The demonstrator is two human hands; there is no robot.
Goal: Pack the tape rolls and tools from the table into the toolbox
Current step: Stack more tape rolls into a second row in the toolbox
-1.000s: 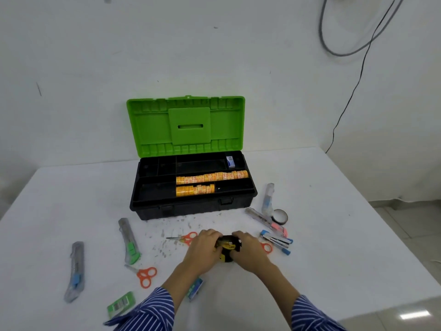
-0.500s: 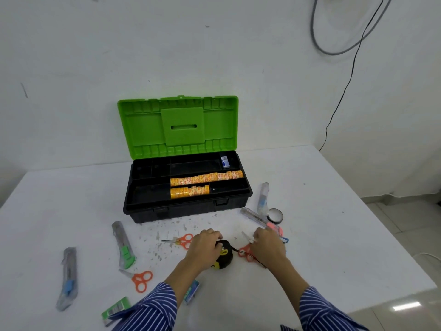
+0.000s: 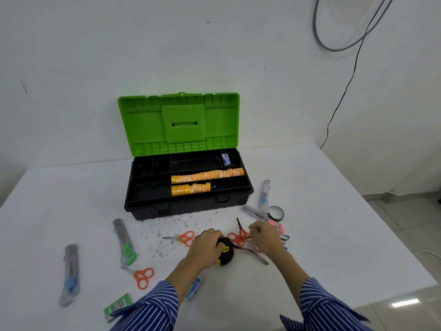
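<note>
Head view: left hand (image 3: 205,247) grips rounded black tape measure (image 3: 225,251); right hand (image 3: 265,237) fingers curled, seemingly pinching its strap.

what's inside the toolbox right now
The toolbox holds two rows of yellow tape rolls and a small blue-white box; whatever lies below that tray is covered.

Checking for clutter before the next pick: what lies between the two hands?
In the head view, between the left hand and right hand lie the black-and-yellow tape measure and orange-handled scissors.
</note>
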